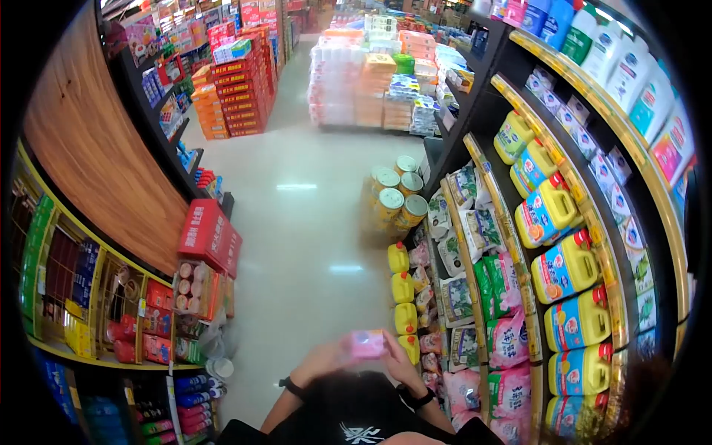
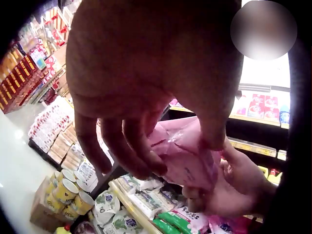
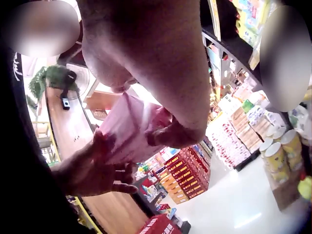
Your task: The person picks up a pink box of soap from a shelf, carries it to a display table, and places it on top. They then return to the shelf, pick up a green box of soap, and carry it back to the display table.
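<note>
In the head view a pink plastic-wrapped pack (image 1: 367, 345) is held up in front of the person's chest, with a hand at each end. The left hand (image 1: 334, 354) grips its left end; in the left wrist view its thumb presses on the pink wrapper (image 2: 187, 161) while the other fingers hang curved beside it. From the other end, the right hand (image 1: 399, 362) pinches the pack between thumb and fingertips, as the right wrist view shows. Creases run across the wrapper (image 3: 127, 127). Its printing is too blurred to read.
Shelves on the right hold yellow jugs (image 1: 558, 271) and pink bags (image 1: 508, 341). Yellow-lidded tubs (image 1: 391, 200) stand on the floor ahead. On the left are a red box (image 1: 208, 233) and wire-fronted shelves (image 1: 111, 297). Stacked cartons (image 1: 241, 96) stand farther off.
</note>
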`<act>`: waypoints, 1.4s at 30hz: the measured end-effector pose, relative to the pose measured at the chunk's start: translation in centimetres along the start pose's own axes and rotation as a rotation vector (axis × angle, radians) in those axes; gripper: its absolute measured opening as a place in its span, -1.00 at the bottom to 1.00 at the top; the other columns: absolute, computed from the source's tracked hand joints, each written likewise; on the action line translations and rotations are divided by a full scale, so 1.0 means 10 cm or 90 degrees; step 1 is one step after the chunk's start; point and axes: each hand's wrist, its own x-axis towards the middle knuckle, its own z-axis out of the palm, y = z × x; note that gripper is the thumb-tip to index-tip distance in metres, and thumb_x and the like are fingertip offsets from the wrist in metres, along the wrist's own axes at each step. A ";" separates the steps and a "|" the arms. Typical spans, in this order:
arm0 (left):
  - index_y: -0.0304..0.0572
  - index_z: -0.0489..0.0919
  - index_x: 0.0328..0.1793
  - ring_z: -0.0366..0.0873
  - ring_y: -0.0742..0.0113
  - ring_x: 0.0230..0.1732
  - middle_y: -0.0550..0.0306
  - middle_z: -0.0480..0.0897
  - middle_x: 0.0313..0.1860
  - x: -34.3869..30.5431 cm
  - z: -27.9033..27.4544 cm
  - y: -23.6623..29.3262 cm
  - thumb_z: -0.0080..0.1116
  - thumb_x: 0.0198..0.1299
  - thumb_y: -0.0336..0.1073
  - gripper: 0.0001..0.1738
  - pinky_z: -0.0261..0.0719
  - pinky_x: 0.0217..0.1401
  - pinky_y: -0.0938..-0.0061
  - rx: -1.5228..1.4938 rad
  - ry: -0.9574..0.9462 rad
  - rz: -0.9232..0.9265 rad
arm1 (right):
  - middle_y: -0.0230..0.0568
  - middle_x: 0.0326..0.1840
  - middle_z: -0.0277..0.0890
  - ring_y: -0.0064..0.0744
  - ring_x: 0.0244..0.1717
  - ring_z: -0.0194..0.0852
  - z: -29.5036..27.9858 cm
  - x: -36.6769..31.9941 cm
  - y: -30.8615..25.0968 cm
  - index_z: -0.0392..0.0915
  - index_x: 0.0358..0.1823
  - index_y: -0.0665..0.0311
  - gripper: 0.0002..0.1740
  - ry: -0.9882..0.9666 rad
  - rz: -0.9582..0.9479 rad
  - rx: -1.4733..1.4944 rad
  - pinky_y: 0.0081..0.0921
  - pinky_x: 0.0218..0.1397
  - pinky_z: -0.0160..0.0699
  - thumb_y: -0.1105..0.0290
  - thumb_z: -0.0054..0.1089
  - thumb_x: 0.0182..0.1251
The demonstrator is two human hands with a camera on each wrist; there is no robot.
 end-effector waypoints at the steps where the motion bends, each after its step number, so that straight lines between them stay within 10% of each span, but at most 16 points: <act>1: -0.23 0.48 0.31 0.68 0.11 -0.04 -0.06 0.70 -0.08 0.09 -0.07 0.02 0.48 0.10 -0.10 -0.30 0.60 0.09 0.29 -0.020 0.006 0.006 | -0.07 0.40 0.33 -0.35 0.40 0.31 -0.04 0.11 -0.05 -0.04 0.60 0.45 -0.29 -0.007 0.001 -0.029 -0.37 0.46 0.29 0.41 0.04 0.57; 13: -0.31 0.47 0.30 0.67 0.19 -0.08 -0.05 0.70 -0.07 0.77 -0.66 -0.16 0.48 0.11 -0.27 -0.35 0.61 0.09 0.33 -0.090 0.028 0.013 | -0.06 0.40 0.33 -0.33 0.39 0.32 -0.05 1.08 -0.17 -0.01 0.60 0.40 -0.13 -0.026 0.059 0.031 -0.38 0.46 0.30 0.42 0.32 0.39; 16: -0.33 0.44 0.34 0.68 0.21 -0.07 -0.06 0.69 -0.05 1.04 -0.84 -0.22 0.48 0.12 -0.27 -0.31 0.61 0.10 0.35 -0.110 0.044 0.017 | -0.20 0.25 0.45 -0.43 0.25 0.42 -0.09 1.46 -0.21 0.23 0.43 0.35 -0.36 -0.008 0.022 -0.006 -0.39 0.33 0.44 0.40 0.28 0.40; 42: -0.30 0.25 0.56 0.67 0.26 -0.20 -0.08 0.69 -0.01 4.13 -2.42 -0.59 0.45 0.16 -0.23 -0.11 0.64 -0.04 0.38 -0.094 0.095 -0.092 | -0.26 0.10 0.56 -0.58 -0.21 0.50 -1.41 4.96 -0.37 0.16 0.55 0.28 -0.10 -0.067 0.051 -0.131 -0.56 -0.14 0.59 0.22 0.46 0.28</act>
